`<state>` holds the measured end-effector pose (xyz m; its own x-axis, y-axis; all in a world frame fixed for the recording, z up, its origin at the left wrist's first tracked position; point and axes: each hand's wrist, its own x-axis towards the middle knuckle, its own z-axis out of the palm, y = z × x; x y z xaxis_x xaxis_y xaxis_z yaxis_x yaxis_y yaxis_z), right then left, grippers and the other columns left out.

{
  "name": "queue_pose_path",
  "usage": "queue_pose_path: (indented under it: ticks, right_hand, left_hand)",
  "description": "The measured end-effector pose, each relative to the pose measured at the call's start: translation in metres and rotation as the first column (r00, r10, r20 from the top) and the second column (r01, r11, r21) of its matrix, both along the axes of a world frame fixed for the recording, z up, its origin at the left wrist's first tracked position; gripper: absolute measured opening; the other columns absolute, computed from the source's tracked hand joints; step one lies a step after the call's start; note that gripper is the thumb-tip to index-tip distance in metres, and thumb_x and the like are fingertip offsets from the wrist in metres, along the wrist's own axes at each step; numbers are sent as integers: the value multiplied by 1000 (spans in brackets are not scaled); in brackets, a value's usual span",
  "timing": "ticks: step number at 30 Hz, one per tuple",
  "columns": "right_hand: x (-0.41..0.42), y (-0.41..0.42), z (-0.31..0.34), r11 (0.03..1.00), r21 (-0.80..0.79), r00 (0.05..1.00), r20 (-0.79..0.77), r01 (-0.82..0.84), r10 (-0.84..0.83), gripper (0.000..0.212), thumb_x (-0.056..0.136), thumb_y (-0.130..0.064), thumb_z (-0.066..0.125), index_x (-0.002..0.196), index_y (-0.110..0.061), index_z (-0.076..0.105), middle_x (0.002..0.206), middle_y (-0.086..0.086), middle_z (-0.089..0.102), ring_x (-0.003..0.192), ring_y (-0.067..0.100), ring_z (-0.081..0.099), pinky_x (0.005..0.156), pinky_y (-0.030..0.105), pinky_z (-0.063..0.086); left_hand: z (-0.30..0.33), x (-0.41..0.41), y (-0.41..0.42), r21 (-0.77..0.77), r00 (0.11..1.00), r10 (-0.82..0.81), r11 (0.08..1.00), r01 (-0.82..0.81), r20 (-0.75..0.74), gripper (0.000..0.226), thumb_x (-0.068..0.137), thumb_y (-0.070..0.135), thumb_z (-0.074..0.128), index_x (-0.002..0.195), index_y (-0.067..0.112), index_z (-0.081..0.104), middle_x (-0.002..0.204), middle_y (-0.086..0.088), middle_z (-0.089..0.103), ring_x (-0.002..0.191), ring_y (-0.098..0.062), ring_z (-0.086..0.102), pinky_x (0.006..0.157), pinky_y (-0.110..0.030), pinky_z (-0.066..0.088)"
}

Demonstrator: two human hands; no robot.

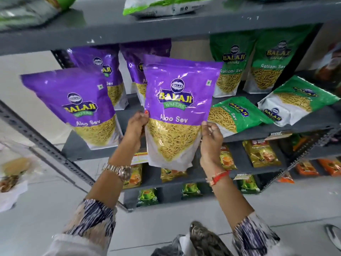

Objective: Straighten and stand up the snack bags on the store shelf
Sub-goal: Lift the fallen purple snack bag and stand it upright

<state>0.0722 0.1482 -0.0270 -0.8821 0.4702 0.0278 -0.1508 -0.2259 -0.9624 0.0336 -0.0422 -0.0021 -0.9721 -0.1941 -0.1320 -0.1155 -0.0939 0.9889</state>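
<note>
I hold a purple Aloo Sev bag [177, 111] upright in front of the grey shelf [287, 126], off the shelf surface. My left hand [135, 124] grips its left edge and my right hand [211, 137] grips its right edge. Another purple Aloo Sev bag [73, 106] stands at the shelf's front left. Two more purple bags [103, 71] stand behind. Two green Ratlami Sev bags [230, 61] stand at the back right. In front of them two green bags lie flat: one [238, 115] near the middle, the other [295, 100] at the right.
An upper shelf [166, 28] with green and white packs hangs close above the bags. Lower shelves [245, 165] carry small yellow, green and orange packets. A slotted metal upright [46, 145] runs diagonally at the left. Loose packs lie on the floor at the left.
</note>
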Motion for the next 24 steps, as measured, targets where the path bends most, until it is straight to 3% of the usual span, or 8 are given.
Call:
queue_pose_path:
  ticks: [3,6,9,13,18,24]
  right_hand:
    - [18,7,17,1000,9,998,-68,-2,3,21,91,-17,52,73,-26,57,73,-7,54,69,6,49,68,23,41]
    - [34,11,25,998,49,992,-116,-42,48,17,92,-20,52,77,-26,58,77,-8,58,72,4,52,68,20,44]
    - [37,9,23,995,66,987,-138,-75,83,15,92,-21,52,80,-26,59,79,-6,59,76,7,54,72,22,45]
    - [22,1,16,992,53,987,-99,-118,123,15,93,-20,50,80,-26,57,79,-8,58,74,3,53,65,11,45]
    - [-24,-5,1,973,61,975,22,-222,221,14,93,-25,49,81,-26,56,86,0,60,85,16,56,78,36,48]
    - [-73,-23,-2,950,15,949,68,-311,309,16,95,-24,45,81,-27,53,92,1,60,95,19,58,82,33,49]
  left_hand:
    - [8,28,2,63,997,15,998,-11,-70,31,91,18,51,61,21,43,48,16,56,59,-4,48,56,-20,41]
    - [15,51,6,87,991,51,995,-41,-122,31,93,14,47,64,20,40,42,17,56,43,6,49,42,-10,41]
    - [19,62,7,83,987,88,994,-78,-137,28,93,14,47,66,18,43,41,17,58,38,5,50,37,-10,38]
    - [21,55,5,64,986,120,992,-113,-117,23,93,19,49,70,18,47,39,15,58,34,4,48,35,-10,37]
    - [10,29,-4,66,992,123,990,-122,-15,17,93,20,50,76,21,52,63,4,61,52,-5,55,55,-21,49]
    - [-1,-8,-15,75,979,187,978,-193,76,19,94,17,47,76,24,48,63,3,54,54,-9,50,65,-29,45]
